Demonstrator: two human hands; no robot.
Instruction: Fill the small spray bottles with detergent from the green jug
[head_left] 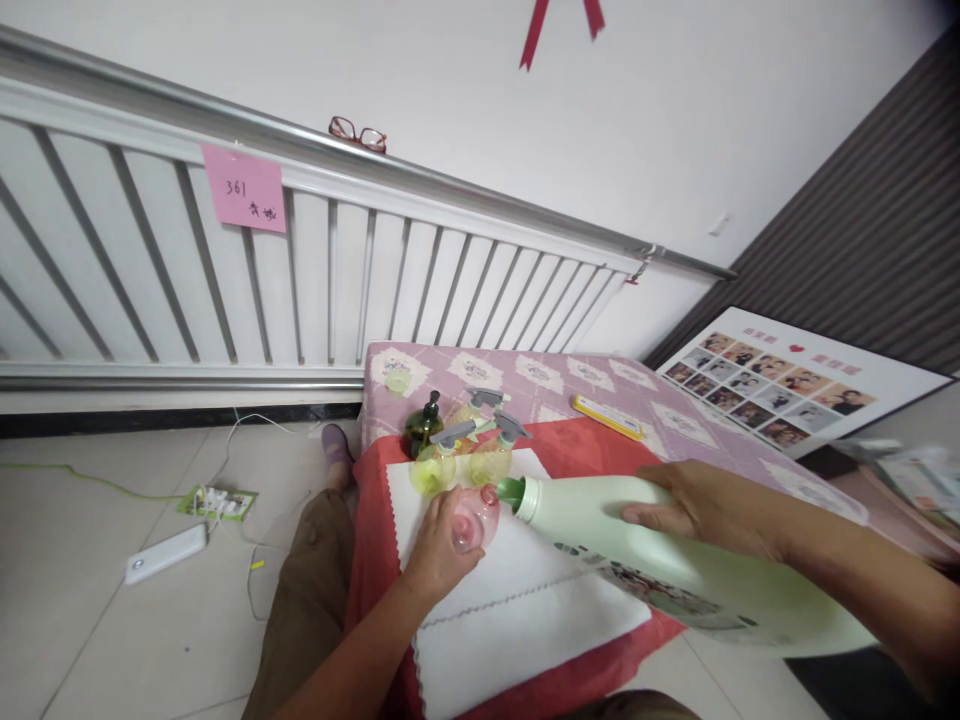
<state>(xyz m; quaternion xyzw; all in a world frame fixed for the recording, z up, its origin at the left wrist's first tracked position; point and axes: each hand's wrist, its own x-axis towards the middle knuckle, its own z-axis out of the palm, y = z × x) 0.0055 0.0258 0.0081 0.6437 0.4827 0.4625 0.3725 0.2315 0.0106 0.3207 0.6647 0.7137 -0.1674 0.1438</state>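
My left hand (442, 550) is closed round a small clear pink bottle (480, 515), tilted so its open neck faces right. My right hand (686, 505) grips a big pale green detergent jug (645, 560) that lies nearly level. The jug's green spout (511, 491) meets or nearly meets the pink bottle's mouth; whether liquid is flowing I cannot tell. Just beyond stand several clear yellowish spray bottles (491, 455) with grey trigger heads, and a dark green pump bottle (424, 430).
White cloth (517, 620) lies over a red cloth (577, 450) on the table with a purple patterned cover (517, 380). A yellow box (607, 417) and a small pale green cup-like item (397, 381) sit farther back. Behind is a white radiator (420, 280); a power strip (217, 502) is on the floor.
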